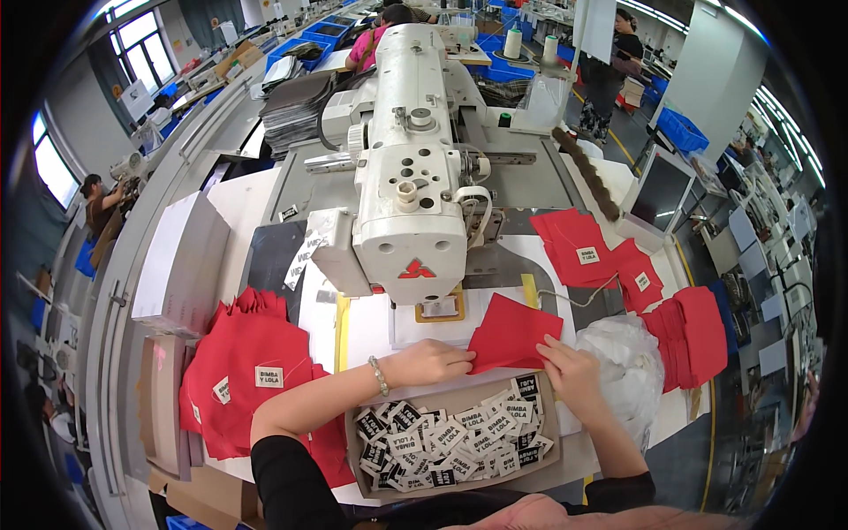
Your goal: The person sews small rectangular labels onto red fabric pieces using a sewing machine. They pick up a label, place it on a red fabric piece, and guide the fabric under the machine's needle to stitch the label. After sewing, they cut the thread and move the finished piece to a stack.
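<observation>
A red fabric piece (512,334) is stretched between my two hands, just in front of the white sewing machine (411,221). My left hand (433,363), below a beaded bracelet, pinches its left corner. At its right edge, my right hand (568,368) grips the cloth between thumb and fingers. Under both hands lies an open cardboard box (364,484) full of small black and white fabric labels (459,437). The machine's needle area, with a small brass-coloured frame (440,306), is just beyond the cloth.
Red pieces with sewn labels (243,375) are heaped at left, beside a white box (181,265). More labelled pieces (579,252) lie at right, near a red stack (685,340) and a crumpled clear plastic bag (623,362). A small screen (661,194) stands far right. Other people work beyond.
</observation>
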{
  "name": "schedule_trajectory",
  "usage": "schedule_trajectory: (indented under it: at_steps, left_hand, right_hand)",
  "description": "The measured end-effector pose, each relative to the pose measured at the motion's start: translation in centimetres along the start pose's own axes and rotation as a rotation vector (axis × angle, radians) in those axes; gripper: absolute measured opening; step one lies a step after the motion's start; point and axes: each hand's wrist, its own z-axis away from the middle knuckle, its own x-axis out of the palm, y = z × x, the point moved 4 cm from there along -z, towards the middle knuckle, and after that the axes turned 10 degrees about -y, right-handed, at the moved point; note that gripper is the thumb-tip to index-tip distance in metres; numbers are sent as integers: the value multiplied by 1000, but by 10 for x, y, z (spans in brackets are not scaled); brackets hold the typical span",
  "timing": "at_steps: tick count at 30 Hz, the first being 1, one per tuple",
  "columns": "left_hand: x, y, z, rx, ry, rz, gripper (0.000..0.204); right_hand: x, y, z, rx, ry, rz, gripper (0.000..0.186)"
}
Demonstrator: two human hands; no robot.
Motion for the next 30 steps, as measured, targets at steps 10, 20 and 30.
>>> schedule_trajectory:
  at_steps: [10,20,30]
  left_hand:
    - [-11,-5,-3,86,115,-161,12]
    - [-4,-7,-3,76,28,-344,14]
    - [-8,-4,-1,16,20,-339,14]
  right_hand:
    - [-4,2,-8,320,-226,-665,19]
    - [0,14,-14,176,-282,-767,17]
    - [2,13,-21,-114,-170,-285,18]
